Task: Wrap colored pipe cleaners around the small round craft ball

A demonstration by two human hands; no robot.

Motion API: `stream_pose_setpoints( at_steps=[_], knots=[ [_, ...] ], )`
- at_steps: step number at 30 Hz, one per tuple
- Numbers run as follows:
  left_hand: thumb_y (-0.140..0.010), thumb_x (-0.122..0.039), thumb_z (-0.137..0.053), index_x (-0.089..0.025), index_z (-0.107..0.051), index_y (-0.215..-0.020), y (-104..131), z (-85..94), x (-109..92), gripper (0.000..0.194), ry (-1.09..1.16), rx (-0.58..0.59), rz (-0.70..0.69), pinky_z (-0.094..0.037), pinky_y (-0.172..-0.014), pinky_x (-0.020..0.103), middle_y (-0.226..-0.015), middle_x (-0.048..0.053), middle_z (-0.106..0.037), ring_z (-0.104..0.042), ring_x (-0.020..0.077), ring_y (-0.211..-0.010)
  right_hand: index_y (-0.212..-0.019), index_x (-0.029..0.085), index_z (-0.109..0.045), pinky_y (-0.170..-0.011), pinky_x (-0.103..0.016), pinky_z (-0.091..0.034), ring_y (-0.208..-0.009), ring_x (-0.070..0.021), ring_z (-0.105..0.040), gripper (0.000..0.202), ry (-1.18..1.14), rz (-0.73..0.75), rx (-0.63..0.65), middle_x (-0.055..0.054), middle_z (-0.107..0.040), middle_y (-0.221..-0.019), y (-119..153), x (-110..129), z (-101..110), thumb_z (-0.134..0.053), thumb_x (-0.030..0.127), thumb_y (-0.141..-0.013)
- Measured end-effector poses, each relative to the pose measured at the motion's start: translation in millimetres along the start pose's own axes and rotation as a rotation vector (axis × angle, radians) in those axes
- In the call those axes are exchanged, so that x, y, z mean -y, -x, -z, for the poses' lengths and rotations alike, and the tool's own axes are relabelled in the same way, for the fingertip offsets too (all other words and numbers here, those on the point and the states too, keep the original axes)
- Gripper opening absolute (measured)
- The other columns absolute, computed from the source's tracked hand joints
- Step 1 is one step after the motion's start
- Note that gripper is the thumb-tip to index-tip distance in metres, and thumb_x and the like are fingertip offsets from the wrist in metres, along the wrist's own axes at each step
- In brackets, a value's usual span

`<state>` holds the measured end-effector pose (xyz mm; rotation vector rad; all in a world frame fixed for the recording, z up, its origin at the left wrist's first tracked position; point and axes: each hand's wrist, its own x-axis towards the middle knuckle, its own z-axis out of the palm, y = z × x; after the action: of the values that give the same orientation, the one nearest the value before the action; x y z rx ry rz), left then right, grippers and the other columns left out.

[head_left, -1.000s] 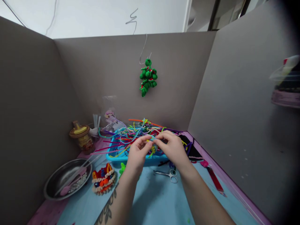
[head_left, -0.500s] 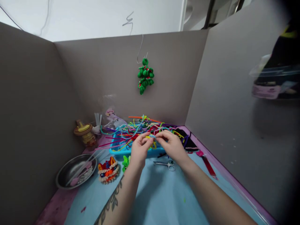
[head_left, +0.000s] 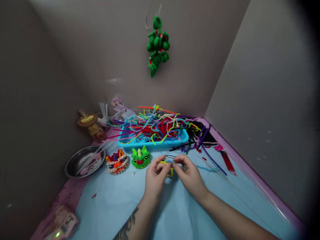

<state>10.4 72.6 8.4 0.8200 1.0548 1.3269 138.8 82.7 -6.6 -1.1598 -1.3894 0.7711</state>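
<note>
Both of my hands meet over the blue mat, fingertips almost touching. Between the thumb and fingers of my left hand [head_left: 155,176] is a bent yellow pipe cleaner [head_left: 171,173], its loop hanging below the fingertips. My right hand [head_left: 191,178] pinches a light blue pipe cleaner [head_left: 206,168], whose tail runs out to the right past the knuckles. Where the two pieces join is hidden by my fingers. Just behind the fingertips a small part of the scissors [head_left: 171,156] shows; my hands cover the rest.
Behind my hands stands a blue tray [head_left: 150,145] heaped with pipe cleaners. A green figure [head_left: 140,158], an orange figure [head_left: 117,162] and a metal bowl [head_left: 72,173] are on the left. A red-handled tool [head_left: 227,162] lies right. A green ornament [head_left: 157,46] hangs on the back wall.
The view has tilted downward, so the tray and ornament sit higher in it. My hands are now in front of the tray, uncovering its front and the green figure. The light blue tail now shows.
</note>
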Motion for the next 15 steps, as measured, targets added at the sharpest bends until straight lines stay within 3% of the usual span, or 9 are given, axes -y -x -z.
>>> stream_pose_setpoints(
  at_steps=[5,10,15],
  knots=[
    [-0.065,-0.033,-0.078,-0.017,-0.061,-0.103,4,5.2,3,0.045,-0.002,0.011,0.109,-0.045,-0.068,0.023,-0.066,0.001,-0.068,-0.062,0.0126,-0.066,-0.081,0.02,-0.062,-0.071,-0.03,-0.049,-0.077,-0.0178,-0.06,0.007,-0.14,-0.121,0.063,-0.003,-0.064,-0.078,4,-7,0,-0.06,0.027,-0.08],
    [-0.066,-0.034,-0.078,-0.019,-0.063,-0.099,3,7.9,6,0.04,-0.016,-0.047,0.127,-0.044,-0.067,0.022,-0.071,0.0,-0.066,-0.059,0.0107,-0.067,-0.074,0.021,-0.059,-0.072,-0.028,-0.047,-0.077,-0.0161,-0.057,0.006,-0.123,-0.064,0.094,-0.001,-0.058,-0.077,3,-8,6,-0.059,0.018,-0.079],
    [-0.068,-0.035,-0.076,-0.02,-0.064,-0.096,4,11.5,7,0.034,-0.028,-0.056,0.173,-0.043,-0.064,0.022,-0.073,0.0,-0.064,-0.057,0.0104,-0.066,-0.08,0.022,-0.059,-0.071,-0.028,-0.048,-0.076,-0.016,-0.058,0.006,-0.082,-0.081,0.143,-0.001,-0.059,-0.078,7,-9,6,-0.059,0.016,-0.078]
  ],
)
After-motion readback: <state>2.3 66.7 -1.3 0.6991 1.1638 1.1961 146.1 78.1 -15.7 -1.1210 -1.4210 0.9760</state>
